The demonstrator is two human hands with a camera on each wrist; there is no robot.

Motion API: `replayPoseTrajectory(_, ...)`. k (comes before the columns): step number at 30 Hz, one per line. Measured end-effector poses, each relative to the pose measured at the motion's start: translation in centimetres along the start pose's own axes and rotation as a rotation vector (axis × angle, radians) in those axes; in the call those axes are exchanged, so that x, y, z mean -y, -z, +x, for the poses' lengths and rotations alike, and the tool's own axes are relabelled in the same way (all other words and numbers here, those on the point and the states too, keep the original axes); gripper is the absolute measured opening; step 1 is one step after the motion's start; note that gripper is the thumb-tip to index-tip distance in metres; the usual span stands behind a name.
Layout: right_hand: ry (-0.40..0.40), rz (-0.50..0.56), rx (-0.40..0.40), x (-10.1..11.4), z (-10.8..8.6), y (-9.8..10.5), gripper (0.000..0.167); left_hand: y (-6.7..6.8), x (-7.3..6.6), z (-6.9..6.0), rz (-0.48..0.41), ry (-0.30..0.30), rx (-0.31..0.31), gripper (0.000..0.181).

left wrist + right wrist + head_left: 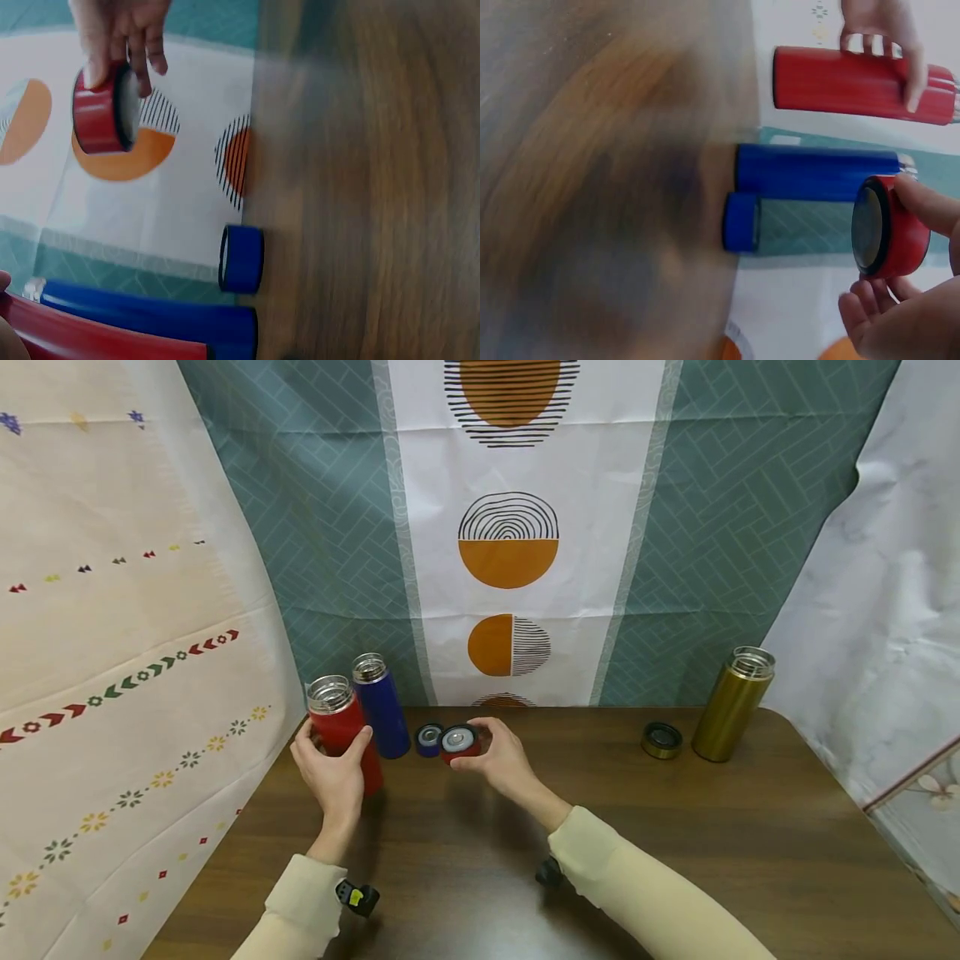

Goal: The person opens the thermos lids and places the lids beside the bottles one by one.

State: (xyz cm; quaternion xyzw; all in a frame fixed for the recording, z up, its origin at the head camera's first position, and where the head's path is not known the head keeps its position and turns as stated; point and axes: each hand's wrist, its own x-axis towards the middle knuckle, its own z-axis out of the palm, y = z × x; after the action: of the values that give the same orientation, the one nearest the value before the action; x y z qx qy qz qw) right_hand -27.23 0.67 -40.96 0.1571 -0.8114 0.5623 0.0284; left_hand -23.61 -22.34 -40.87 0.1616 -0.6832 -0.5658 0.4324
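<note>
My left hand (335, 774) grips a red thermos bottle (840, 81) round its body; its steel mouth is uncovered. Between the thumb and fingers of my right hand (504, 760) is a red bottle lid (97, 120), tilted so its pale inner side faces the head camera. The lid is held apart from the bottle, to its right. Behind the red bottle stands a blue thermos bottle (382, 714), also without a lid. A blue lid (429, 740) lies on the table beside it, inner side up, close to the red lid in the head view.
On the right of the wooden table (675, 860) stands an uncovered gold thermos bottle (731, 710), with its gold and black lid (662, 740) to its left. A patterned cloth (510, 468) hangs behind the table's back edge. Another cloth (135, 693) hangs along the left side.
</note>
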Motion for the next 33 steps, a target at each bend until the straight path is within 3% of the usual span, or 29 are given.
replayPoseTrajectory(5,-0.013,-0.021,0.025,-0.3,0.8,-2.9,0.067,0.1,0.7,0.9,0.012,0.021,-0.038,0.078)
replayPoseTrajectory(19,-0.065,-0.178,0.101,-2.0,1.4,-9.8,0.065,0.0,3.1,2.1,0.052,0.084,-0.028,0.08)
replayPoseTrajectory(33,-0.042,-0.416,0.075,-2.6,1.1,-11.3,0.068,-0.3,4.0,1.8,0.077,0.084,0.001,0.081)
